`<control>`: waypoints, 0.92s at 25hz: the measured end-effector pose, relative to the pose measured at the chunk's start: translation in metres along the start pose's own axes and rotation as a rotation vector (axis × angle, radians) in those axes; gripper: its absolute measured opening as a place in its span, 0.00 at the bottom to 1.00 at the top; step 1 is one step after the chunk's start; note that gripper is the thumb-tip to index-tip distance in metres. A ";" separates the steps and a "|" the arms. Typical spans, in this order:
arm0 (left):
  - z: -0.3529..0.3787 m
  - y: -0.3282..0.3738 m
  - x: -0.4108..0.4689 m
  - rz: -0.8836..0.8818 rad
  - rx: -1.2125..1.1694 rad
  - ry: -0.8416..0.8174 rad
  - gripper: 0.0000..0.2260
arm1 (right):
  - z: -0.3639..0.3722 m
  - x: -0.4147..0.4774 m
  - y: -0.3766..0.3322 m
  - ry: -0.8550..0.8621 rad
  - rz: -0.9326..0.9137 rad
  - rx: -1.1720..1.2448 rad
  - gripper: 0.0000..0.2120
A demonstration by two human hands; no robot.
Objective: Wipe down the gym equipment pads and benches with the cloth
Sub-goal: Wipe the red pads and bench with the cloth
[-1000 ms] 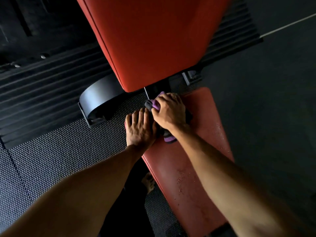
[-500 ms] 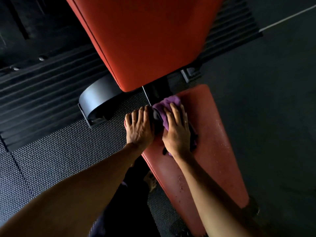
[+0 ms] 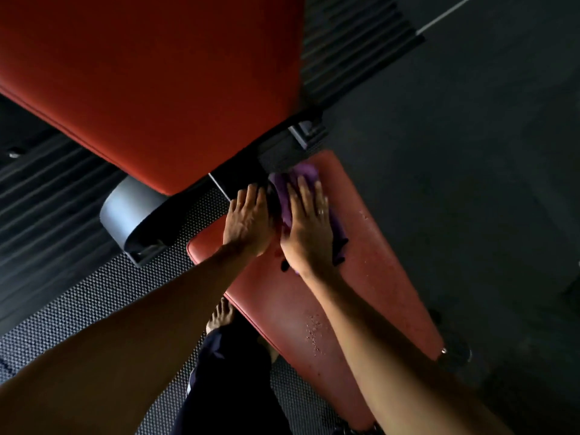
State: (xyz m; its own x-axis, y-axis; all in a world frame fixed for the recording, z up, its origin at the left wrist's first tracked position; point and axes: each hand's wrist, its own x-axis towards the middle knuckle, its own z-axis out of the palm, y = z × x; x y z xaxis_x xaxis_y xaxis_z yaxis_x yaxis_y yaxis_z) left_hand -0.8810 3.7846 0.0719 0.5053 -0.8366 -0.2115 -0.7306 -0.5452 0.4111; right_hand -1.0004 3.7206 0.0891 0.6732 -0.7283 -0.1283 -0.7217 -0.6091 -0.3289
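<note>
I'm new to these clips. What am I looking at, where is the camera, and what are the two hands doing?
There is no machine here. A person wears one wide-angle camera on the head, so you look down along both bare arms. The right hand presses flat on a purple cloth, which lies at the far end of a red bench seat pad. The left hand lies flat on the same pad, beside the cloth. Neither hand grips anything. Small specks, perhaps droplets, dot the pad nearer the camera. A larger red backrest pad fills the top of the picture.
</note>
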 end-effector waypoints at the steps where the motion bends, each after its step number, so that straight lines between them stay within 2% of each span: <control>1: 0.001 0.003 0.003 0.004 -0.026 0.011 0.29 | -0.002 -0.020 0.013 0.001 -0.007 -0.024 0.36; 4: 0.007 0.010 0.012 0.006 -0.052 0.024 0.27 | -0.018 -0.043 0.061 0.001 0.025 -0.100 0.36; 6: 0.009 0.017 0.022 -0.002 -0.056 0.032 0.23 | -0.025 -0.016 0.076 -0.001 0.146 -0.114 0.35; 9: 0.012 0.035 0.043 0.011 -0.052 0.029 0.20 | -0.027 0.049 0.062 0.006 0.365 0.035 0.34; 11: 0.014 0.041 0.056 -0.016 -0.076 0.009 0.20 | -0.021 0.058 0.050 -0.001 0.340 0.064 0.35; 15: 0.015 0.047 0.061 -0.029 -0.078 0.068 0.22 | -0.021 -0.022 0.075 0.009 0.016 -0.043 0.35; 17: 0.021 0.049 0.060 -0.030 -0.034 0.124 0.20 | -0.027 -0.042 0.102 0.013 0.058 -0.068 0.35; 20: 0.027 0.048 0.062 -0.036 0.011 0.192 0.18 | -0.028 -0.001 0.110 -0.017 0.304 -0.001 0.41; 23: 0.031 0.047 0.060 -0.047 0.035 0.209 0.18 | -0.019 0.067 0.085 0.041 0.317 0.063 0.41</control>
State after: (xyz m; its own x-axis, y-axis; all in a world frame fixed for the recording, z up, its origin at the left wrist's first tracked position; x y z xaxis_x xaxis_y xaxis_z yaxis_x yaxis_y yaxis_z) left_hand -0.8992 3.7072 0.0515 0.6210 -0.7828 -0.0399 -0.7175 -0.5882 0.3730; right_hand -1.0199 3.6137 0.0704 0.4089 -0.8912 -0.1964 -0.8819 -0.3306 -0.3361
